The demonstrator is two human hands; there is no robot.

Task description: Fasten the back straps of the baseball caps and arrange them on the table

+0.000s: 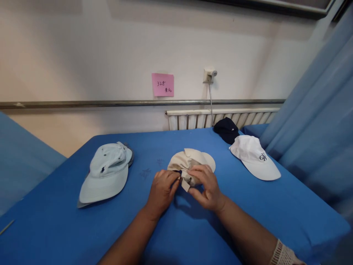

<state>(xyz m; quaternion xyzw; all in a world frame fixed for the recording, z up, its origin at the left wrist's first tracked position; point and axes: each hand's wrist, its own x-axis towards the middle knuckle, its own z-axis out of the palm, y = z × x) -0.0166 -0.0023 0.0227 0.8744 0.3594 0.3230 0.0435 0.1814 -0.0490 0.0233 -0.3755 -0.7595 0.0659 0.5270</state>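
Beige cloth is bunched up in the middle of the blue-covered desk [149, 151]: that's the beige cap [179, 161], brim pointing away to the far right, back edge turned toward the person. The left hand [163, 187] is closed on that edge, thumb and fingers pinching it beside a small dark patch. The right hand [206, 187] has hold of the other side, its thumb against the loose strap [185, 184]; how firm that grip is, I can't tell.

And here's the tricky spot! The strap's end sticks out between the two hands, next to a small fastening [189, 180] half hidden in the folds. A slip of the right thumb could let that short end spring away, or twist it so it sits crooked. The fingers cover much of the work, so a fold of soft cloth could easily get caught in there unseen. Pull too hard from both sides and the crown could crease, as it's already crumpled under the fingers.

Out to the left, the pale blue cap [110, 162] rests over other headwear, edges poking out; a stray elbow could knock that stack askew. Over on the right, the white cap [249, 151] lies beside the black cap [226, 129], and the right forearm swinging outward could nudge the white one.
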